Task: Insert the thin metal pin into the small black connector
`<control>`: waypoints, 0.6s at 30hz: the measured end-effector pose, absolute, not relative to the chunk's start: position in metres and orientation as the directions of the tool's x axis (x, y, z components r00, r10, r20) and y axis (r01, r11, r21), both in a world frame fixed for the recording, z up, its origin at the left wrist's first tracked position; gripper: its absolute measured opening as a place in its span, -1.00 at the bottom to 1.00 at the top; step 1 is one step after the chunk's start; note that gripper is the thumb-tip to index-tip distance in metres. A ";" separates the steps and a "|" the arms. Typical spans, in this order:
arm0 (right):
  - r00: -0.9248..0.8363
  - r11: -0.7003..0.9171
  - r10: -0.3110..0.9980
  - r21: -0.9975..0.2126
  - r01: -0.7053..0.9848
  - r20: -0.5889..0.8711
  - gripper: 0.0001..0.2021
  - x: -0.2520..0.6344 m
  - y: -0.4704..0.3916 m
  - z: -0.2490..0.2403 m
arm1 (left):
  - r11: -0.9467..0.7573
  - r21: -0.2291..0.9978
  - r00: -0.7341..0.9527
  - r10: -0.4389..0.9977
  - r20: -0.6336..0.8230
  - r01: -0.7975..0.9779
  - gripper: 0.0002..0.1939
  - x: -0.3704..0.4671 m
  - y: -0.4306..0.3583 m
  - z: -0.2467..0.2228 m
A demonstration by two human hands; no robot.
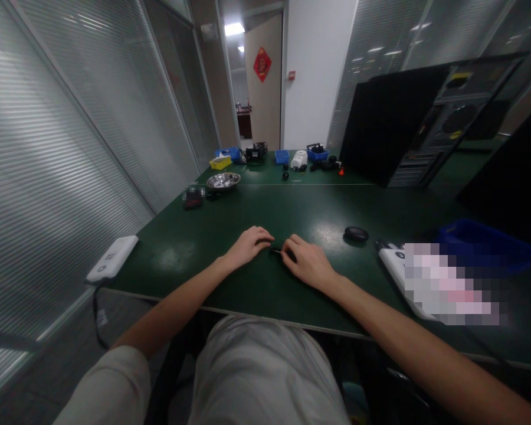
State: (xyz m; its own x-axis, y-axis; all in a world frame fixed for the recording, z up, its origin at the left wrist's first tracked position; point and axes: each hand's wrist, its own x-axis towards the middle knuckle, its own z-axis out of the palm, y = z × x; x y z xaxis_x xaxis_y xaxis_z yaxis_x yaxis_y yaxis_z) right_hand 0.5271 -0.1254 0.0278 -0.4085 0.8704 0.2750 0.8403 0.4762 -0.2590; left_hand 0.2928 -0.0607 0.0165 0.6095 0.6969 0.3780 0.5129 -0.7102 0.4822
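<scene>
Both my hands are over the green tabletop (230,277), near its front edge, with a small gap between them. A small dark piece (274,251) with a thin, light-coloured part lies between the fingertips; its kind is too small to make out. My right hand (308,262) has thumb and fingers curled together on the light end of this piece. My left hand (249,245) has thumb and forefinger brought together just beside its other side. Whatever sits in the left fingertips is too small to name.
A black computer mouse (356,234) lies right of my hands. Farther right are a partly blurred white device (396,268), a blue tray (487,239) and a computer tower (393,124). A metal bowl (223,182) stands back left; a white device (112,258) sits at the left edge.
</scene>
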 end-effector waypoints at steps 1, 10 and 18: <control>-0.405 0.473 0.873 -0.264 0.841 0.274 -0.80 0.527 -0.125 0.028 | -0.713 0.487 0.613 0.693 0.379 0.505 -0.77 0.293 -0.063 0.018; -0.337 0.413 0.901 -0.301 0.860 0.272 -0.82 0.533 -0.120 0.027 | -0.767 0.484 0.684 0.618 0.386 0.420 -0.78 0.299 -0.077 0.029; -0.308 0.392 0.909 -0.319 0.863 0.281 -0.82 0.535 -0.120 0.027 | -0.740 0.454 0.695 0.652 0.303 0.497 -0.76 0.286 -0.068 0.026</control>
